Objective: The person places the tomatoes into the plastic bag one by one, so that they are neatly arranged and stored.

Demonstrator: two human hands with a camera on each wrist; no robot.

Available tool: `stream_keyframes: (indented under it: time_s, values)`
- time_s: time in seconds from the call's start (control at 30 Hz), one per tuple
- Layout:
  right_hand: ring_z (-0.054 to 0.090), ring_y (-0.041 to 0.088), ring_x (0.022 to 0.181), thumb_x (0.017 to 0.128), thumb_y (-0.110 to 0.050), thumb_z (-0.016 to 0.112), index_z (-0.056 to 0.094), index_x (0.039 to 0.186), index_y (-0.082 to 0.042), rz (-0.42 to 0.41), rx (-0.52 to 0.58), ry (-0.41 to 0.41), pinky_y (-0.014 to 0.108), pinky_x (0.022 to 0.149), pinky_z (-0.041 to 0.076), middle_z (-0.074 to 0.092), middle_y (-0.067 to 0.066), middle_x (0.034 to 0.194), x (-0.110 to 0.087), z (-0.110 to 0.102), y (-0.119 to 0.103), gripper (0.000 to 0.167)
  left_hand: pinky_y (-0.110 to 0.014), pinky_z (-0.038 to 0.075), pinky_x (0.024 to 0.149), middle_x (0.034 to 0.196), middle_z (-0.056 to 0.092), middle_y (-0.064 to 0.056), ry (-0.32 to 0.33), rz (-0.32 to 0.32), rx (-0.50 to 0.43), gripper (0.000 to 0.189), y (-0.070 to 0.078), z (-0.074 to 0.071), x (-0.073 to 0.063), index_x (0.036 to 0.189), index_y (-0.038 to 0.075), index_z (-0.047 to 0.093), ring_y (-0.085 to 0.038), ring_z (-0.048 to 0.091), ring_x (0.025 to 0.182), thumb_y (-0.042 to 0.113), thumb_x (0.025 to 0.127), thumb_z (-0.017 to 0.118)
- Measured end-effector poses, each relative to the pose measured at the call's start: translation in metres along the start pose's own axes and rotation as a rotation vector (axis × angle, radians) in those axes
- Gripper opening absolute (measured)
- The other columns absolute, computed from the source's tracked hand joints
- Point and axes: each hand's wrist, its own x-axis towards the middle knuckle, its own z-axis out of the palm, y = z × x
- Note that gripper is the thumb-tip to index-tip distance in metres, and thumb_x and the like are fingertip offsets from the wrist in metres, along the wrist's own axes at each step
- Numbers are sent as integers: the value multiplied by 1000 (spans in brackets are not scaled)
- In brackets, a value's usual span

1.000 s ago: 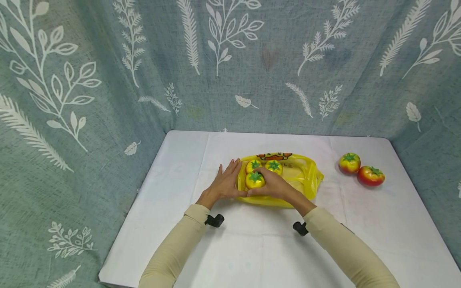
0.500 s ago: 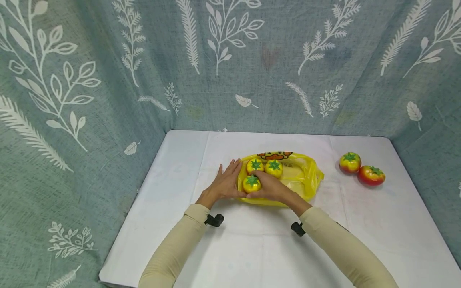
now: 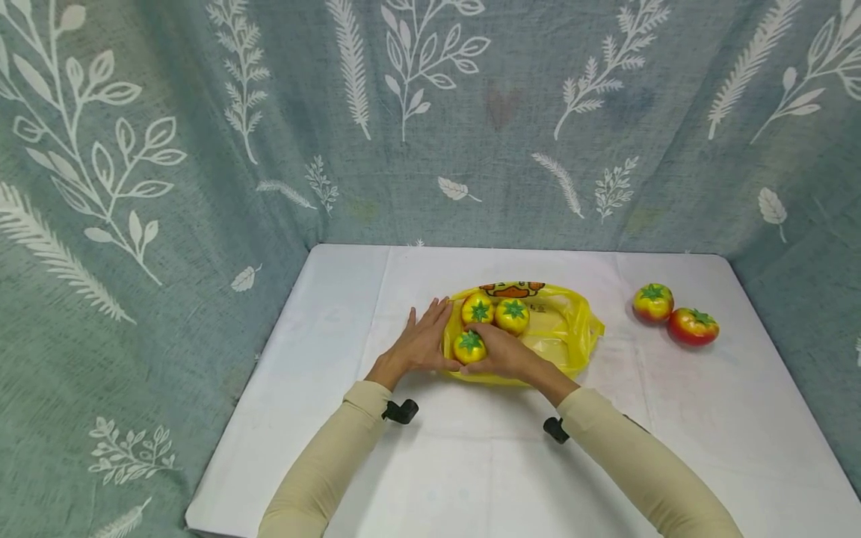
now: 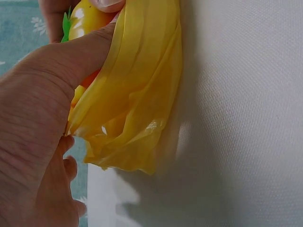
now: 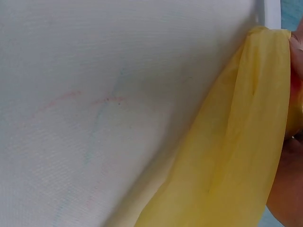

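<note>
A yellow plastic bag [image 3: 551, 351] lies with its mouth spread on the table. My left hand [image 3: 424, 340] holds its left end, with the thumb over the rim and several fingers extended outside. In the left wrist view the bag's wall partly covers that thumb [image 4: 90, 49]. My right hand [image 3: 501, 351] reaches into the bag from the right and grips a yellow toy tomato [image 3: 469, 346] with a green leafy top. Two more toy tomatoes, one at the left [image 3: 477, 308] and one beside it [image 3: 512, 317], sit behind it in the bag.
At the right of the white table [image 3: 417, 478] rest two red-and-yellow toy tomatoes, one farther back [image 3: 653, 303] and one nearer [image 3: 693, 327]. A grey-green leaf-patterned curtain [image 3: 498, 179] hangs along the back and sides.
My right hand has moved slightly left and toward me with its toy tomato, settling lower in the bag. The two tomatoes behind it show more fully. My left hand stays in place.
</note>
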Motion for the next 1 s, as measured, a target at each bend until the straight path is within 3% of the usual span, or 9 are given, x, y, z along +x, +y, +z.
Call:
stream_keyframes:
  time_s: [0.5, 1.0]
  values:
    - [51, 24, 130, 83, -40, 84, 44, 150, -7, -30, 27, 3, 45, 112, 39, 52, 10, 146, 2, 5, 6, 84, -63, 2, 119, 170, 4, -9, 5, -8, -5, 131, 0, 2, -2, 163, 6, 7, -25, 0, 156, 73, 73, 76]
    - [52, 27, 131, 86, -39, 82, 45, 149, -5, -70, 73, 23, 48, 112, 39, 51, 13, 147, -8, 0, 16, 82, -63, 4, 119, 170, 4, -9, 15, -7, 9, 127, 0, 4, -3, 163, 5, 9, -26, 1, 156, 66, 76, 78]
